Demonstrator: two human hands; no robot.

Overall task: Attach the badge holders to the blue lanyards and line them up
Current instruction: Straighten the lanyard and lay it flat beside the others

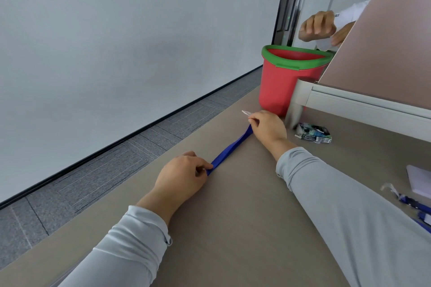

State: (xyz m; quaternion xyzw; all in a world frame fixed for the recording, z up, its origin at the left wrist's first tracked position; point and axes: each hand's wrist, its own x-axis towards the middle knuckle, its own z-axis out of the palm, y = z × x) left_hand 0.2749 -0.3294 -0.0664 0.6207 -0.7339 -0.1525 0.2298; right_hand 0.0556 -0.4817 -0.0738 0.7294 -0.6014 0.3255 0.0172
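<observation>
One red bin stands just beyond the blue lanyard, wrapper nearby.

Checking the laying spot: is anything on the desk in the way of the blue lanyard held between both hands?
Nothing visible. The blue lanyard runs over bare desk between the left hand and right hand. The red bin stands just beyond the right hand, clear of the strap.

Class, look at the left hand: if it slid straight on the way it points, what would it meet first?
Probably the right hand. The left hand points along the blue lanyard it pinches, and the right hand holds that lanyard's far end. The red bin stands beyond, though depth is unclear.
</observation>
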